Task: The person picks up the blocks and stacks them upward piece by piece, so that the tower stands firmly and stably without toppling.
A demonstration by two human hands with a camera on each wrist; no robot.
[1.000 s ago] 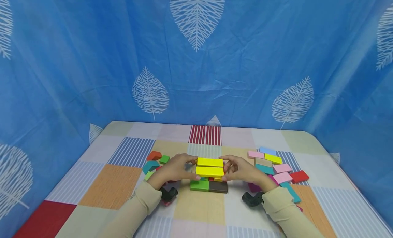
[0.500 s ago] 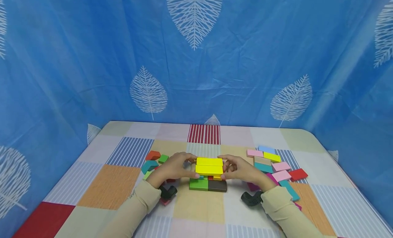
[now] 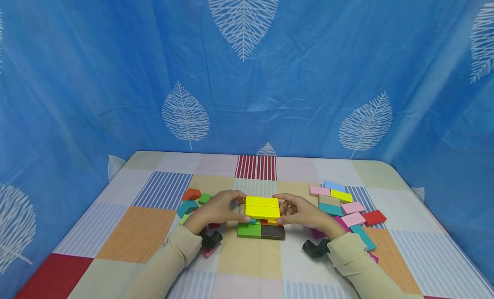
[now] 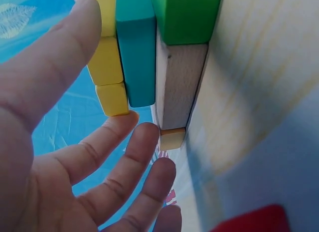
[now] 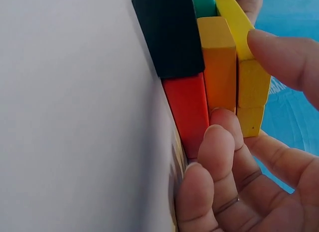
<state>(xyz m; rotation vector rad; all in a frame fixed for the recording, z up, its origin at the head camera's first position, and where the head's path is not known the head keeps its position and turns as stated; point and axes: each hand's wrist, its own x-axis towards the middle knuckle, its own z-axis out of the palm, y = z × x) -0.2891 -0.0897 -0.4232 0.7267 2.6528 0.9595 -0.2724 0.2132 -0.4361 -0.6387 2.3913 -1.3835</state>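
Head view | two yellow blocks (image 3: 262, 209) lengthwise between left hand (image 3: 218, 209) and right hand (image 3: 304, 213) | neither nearer | both half-curled, pinching ends

- Hands: two, one left hand (image 3: 221, 207) and one right hand (image 3: 303, 212).
- Yellow blocks (image 3: 262, 212) between them: two.
- Front base blocks: one green block (image 3: 249, 231), one dark brown block (image 3: 272, 232).
- Loose, right side: three pink blocks (image 3: 353, 208), two teal blocks (image 3: 363, 238), one red block (image 3: 374, 218), one tan block (image 3: 329, 200), one light blue block (image 3: 334, 186).
- Magenta blocks (image 3: 341, 224): partly hidden, number uncertain.
- Black wrist devices (image 3: 316, 249): two.
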